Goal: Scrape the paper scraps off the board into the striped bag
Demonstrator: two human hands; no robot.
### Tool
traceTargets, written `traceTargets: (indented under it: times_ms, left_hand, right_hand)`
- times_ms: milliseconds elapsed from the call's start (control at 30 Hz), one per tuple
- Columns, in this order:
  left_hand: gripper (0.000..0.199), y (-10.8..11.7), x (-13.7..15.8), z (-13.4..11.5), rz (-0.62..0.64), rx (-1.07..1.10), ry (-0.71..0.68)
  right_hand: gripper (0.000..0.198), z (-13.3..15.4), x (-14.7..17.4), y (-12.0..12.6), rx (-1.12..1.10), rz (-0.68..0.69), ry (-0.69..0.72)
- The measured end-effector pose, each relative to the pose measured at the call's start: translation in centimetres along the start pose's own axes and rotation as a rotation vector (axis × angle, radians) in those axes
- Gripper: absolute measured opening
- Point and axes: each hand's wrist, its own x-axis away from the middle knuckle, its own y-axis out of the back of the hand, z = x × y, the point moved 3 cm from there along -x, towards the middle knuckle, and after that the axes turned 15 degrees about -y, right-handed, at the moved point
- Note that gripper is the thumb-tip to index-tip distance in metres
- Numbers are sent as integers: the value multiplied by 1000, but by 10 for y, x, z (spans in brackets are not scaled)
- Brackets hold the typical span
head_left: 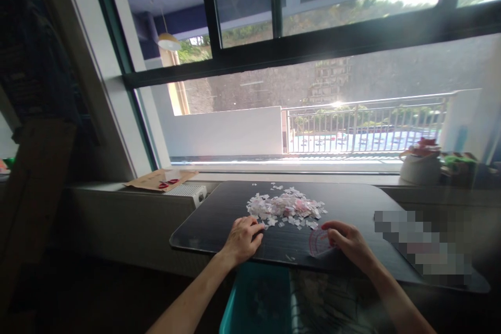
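A loose heap of small torn paper pieces (287, 206), mostly white with some pink, lies toward the back of the dark table (203, 227). My left hand (245, 237) rests on the tabletop at the heap's near left edge, fingers loosely bent and apart, with nothing visible in it. Between the thumb and fingers of my right hand (346, 242) is a clear plastic protractor (319, 242) with red curved markings. It tilts over the table just in front of the heap, and my fingers cover its right side.
A teal bin (260, 297) stands below the table's front edge. Red-handled scissors (168, 183) lie on brown paper (146, 181) on the sill at left, near a white radiator (188, 193). A white pot (420, 167) sits on the right sill. A blurred-out item (422, 245) covers the table's right end.
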Motion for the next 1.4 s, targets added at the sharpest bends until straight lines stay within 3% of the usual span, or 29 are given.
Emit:
traceTargets:
  times_ms: [267,500,600,700,867,1233,1400]
  left_hand:
    - [28,1,-6,-8,-4,-3,-24]
    - [28,5,-5,-11,-11,5,-63]
    - [34,8,-3,7,-35,-27,18]
    - [27,9,3,34,-41,-80,166]
    - [24,0,15,57,-14,-116,319]
    - [20,-2,18,53,-81,-171,312]
    - [24,5,-6,21,-149,-172,170]
  right_hand:
    - [30,0,0,1,15,-13,4]
    - [36,2,-1,6,40,-156,-16]
    - [40,-3,-4,11,62,-265,-43]
    - [44,-7,-8,14,88,-338,-60]
    - [42,-11,-12,11,126,-310,-35]
    - [46,-12,-13,13,147,-344,-33]
    - [46,-16,-16,12,144,-350,-41]
